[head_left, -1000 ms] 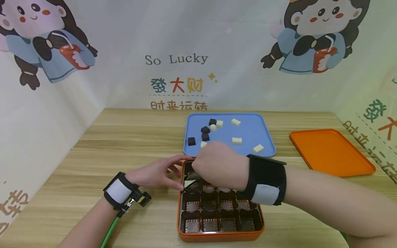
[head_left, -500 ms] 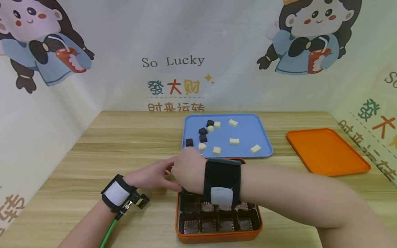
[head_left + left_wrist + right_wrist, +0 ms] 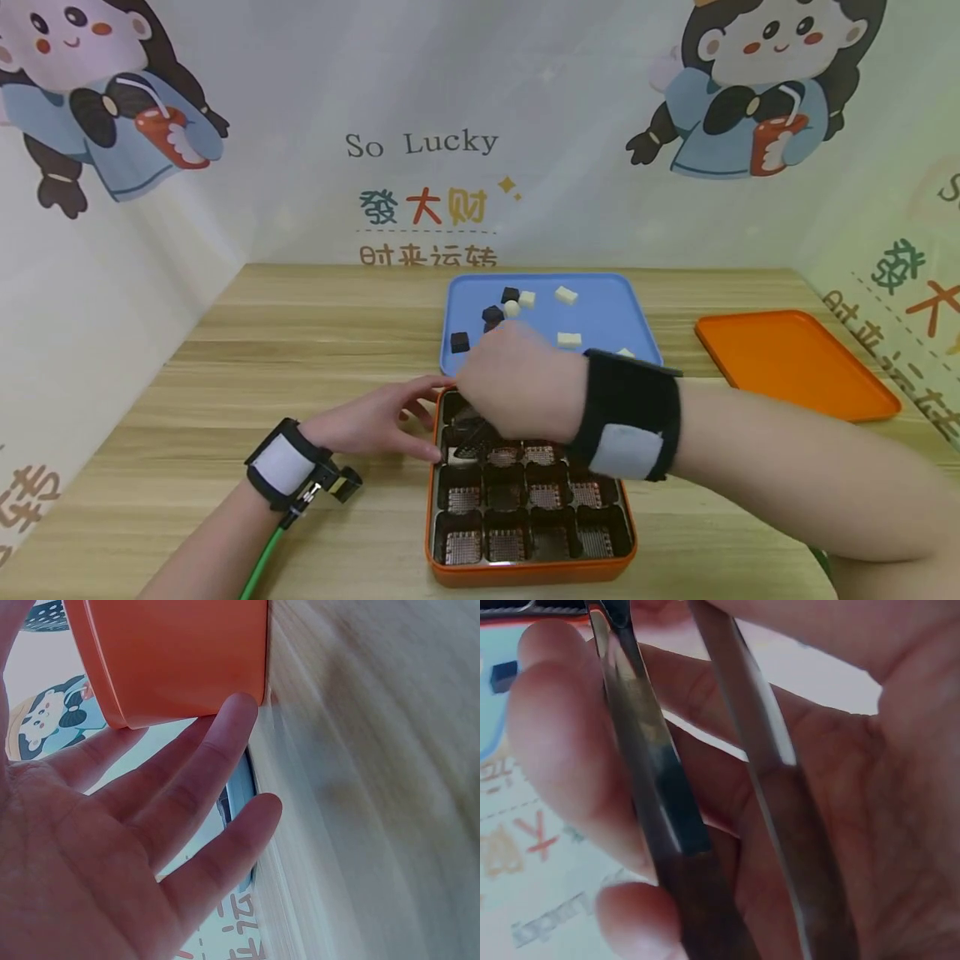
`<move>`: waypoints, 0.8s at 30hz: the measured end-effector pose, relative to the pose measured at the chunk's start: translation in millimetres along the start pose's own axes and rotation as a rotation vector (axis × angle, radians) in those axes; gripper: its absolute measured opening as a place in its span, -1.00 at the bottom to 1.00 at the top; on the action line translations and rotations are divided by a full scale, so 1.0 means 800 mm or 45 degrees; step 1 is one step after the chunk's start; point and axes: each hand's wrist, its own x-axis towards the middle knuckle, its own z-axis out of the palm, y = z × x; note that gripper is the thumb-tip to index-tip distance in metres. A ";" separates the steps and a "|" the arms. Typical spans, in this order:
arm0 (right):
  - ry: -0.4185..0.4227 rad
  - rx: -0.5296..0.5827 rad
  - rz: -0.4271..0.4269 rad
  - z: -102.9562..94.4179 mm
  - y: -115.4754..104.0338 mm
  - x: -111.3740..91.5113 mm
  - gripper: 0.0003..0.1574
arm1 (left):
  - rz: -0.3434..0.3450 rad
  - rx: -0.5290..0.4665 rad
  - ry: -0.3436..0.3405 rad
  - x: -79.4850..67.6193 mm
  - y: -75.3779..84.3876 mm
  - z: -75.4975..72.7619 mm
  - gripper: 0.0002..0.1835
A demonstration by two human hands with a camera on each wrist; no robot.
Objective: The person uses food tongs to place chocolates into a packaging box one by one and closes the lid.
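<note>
My right hand grips metal tongs, whose two arms stand apart in the right wrist view. Their dark perforated head reaches down into the back left part of an orange box with a dark compartment insert. A white piece shows in a left compartment, just below that head; whether they touch I cannot tell. My left hand rests at the box's left side, thumb near the rim. In the left wrist view its fingers stretch out, some touching the orange wall. My right hand hides the box's back right.
Behind the box lies a blue tray with several white pieces and dark pieces, partly covered by my right hand. An orange tray lies at the right. A printed cloth closes off the table's back.
My right hand swung left over the box's corner, then came back right, baring the perforated head and the white piece again. The left hand stays at the box's side.
</note>
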 end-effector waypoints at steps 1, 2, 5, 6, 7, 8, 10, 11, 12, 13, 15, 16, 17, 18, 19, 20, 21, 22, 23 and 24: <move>-0.012 0.095 0.010 0.001 0.011 -0.007 -0.78 | -0.006 0.003 -0.001 0.000 0.001 0.000 -0.09; -0.037 0.172 0.034 0.003 0.023 -0.013 -0.80 | -0.016 0.008 -0.001 0.000 0.001 0.000 -0.09; -0.063 0.344 0.108 0.015 0.059 -0.035 -0.91 | -0.035 0.021 -0.002 0.000 0.002 -0.001 -0.09; -0.041 0.373 0.125 0.021 0.072 -0.042 -0.91 | -0.035 0.029 -0.001 0.000 0.002 -0.001 -0.10; -0.015 0.396 0.147 0.028 0.084 -0.049 -0.88 | -0.037 0.035 0.002 -0.001 0.002 -0.001 -0.10; 0.013 0.408 0.164 0.037 0.096 -0.055 -0.85 | -0.039 0.037 0.004 -0.002 0.002 -0.001 -0.10; 0.068 0.457 0.202 0.056 0.117 -0.064 -0.84 | -0.042 0.044 0.009 -0.003 0.002 -0.002 -0.10; 0.081 0.473 0.231 0.065 0.127 -0.067 -0.84 | -0.037 0.047 0.011 -0.003 0.002 -0.002 -0.10; 0.088 0.484 0.261 0.075 0.136 -0.069 -0.82 | -0.036 0.050 0.012 -0.003 0.002 -0.003 -0.10; 0.095 0.494 0.286 0.084 0.144 -0.071 -0.81 | -0.036 0.049 0.014 -0.003 0.003 -0.003 -0.10; 0.106 0.507 0.320 0.103 0.158 -0.070 -0.84 | -0.031 0.050 0.016 -0.003 0.003 -0.003 -0.10; 0.115 0.519 0.328 0.112 0.164 -0.069 -0.86 | -0.025 0.051 0.015 -0.003 0.003 -0.004 -0.10; 0.127 0.530 0.329 0.121 0.169 -0.067 -0.86 | -0.023 0.054 0.014 -0.003 0.003 -0.003 -0.09; 0.138 0.547 0.327 0.129 0.173 -0.065 -0.86 | -0.025 0.054 0.014 -0.002 0.003 -0.003 -0.09; 0.149 0.559 0.320 0.137 0.176 -0.062 -0.85 | -0.025 0.054 0.015 -0.002 0.003 -0.003 -0.09; 0.155 0.569 0.315 0.145 0.178 -0.059 -0.85 | -0.025 0.054 0.015 -0.002 0.003 -0.003 -0.09; 0.156 0.588 0.311 0.152 0.181 -0.057 -0.85 | -0.024 0.051 0.015 -0.002 0.003 -0.002 -0.09; 0.157 0.592 0.303 0.158 0.182 -0.054 -0.84 | -0.024 0.047 0.014 -0.002 0.003 -0.002 -0.09; 0.150 0.592 0.303 0.164 0.184 -0.052 -0.84 | -0.027 0.042 0.014 -0.002 0.003 -0.002 -0.10; 0.141 0.592 0.306 0.169 0.186 -0.051 -0.85 | -0.024 0.033 0.013 -0.001 0.003 -0.001 -0.10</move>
